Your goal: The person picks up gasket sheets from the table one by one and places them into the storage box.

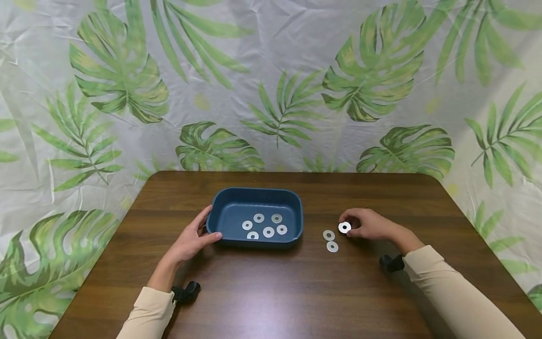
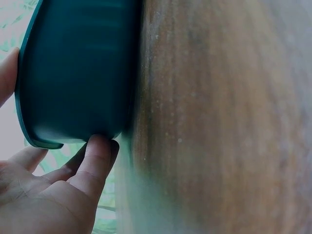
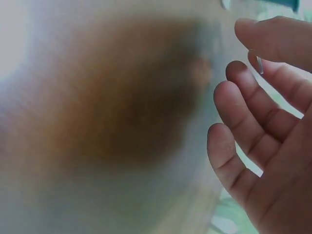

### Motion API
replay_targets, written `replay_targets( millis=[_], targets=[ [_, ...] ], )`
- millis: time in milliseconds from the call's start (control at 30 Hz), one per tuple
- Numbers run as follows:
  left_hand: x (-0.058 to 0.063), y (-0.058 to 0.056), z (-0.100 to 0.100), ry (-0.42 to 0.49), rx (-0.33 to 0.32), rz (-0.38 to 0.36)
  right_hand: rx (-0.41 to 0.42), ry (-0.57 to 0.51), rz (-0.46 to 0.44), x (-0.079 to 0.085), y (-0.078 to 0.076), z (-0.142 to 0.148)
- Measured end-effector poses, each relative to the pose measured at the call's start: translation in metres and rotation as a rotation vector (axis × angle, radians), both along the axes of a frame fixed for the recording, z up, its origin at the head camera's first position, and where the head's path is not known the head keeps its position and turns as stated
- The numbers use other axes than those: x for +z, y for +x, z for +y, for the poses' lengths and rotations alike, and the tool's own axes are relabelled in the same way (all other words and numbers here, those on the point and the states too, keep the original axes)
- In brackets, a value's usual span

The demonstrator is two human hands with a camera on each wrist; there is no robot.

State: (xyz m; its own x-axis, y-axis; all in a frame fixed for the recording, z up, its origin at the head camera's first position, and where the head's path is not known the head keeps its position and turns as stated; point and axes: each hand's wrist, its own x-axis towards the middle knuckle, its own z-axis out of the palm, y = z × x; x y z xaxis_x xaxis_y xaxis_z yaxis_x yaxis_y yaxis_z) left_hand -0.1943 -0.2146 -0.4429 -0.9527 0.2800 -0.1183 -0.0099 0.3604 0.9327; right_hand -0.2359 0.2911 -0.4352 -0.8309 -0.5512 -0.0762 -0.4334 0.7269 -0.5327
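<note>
A blue rectangular dish (image 1: 258, 243) stands on the table, with several flat metal washers (image 1: 268, 232) lying apart on its floor. At its left end my left hand (image 1: 188, 240) grips it, thumb on the front rim and fingers against the outer wall, which the left wrist view shows as the dish wall (image 2: 78, 73) up close. To the right of the dish, my right hand (image 1: 370, 223) pinches one washer (image 1: 345, 227) between thumb and fingers. Only a thin edge of that washer (image 3: 260, 65) shows in the right wrist view. Two more washers (image 1: 332, 246) lie flat beside this hand.
The brown wooden table (image 1: 271, 292) has its far edge just behind the dish. A leaf-patterned cloth (image 1: 279, 84) hangs behind it. Dark wrist cameras (image 1: 186, 292) sit on both forearms, close to the tabletop.
</note>
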Motion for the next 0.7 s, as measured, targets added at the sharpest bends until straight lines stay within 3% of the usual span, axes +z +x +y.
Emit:
replay_targets(
  millis=[233, 700],
  targets=[
    [-0.001, 0.0, 0.0, 0.021, 0.0, 0.005, -0.068, -0.029, 0.005, 0.018, -0.026, 0.001],
    [0.001, 0.0, 0.0, 0.011, 0.001, 0.002, -0.101, -0.102, -0.014, 0.037, -0.059, -0.047]
  ],
)
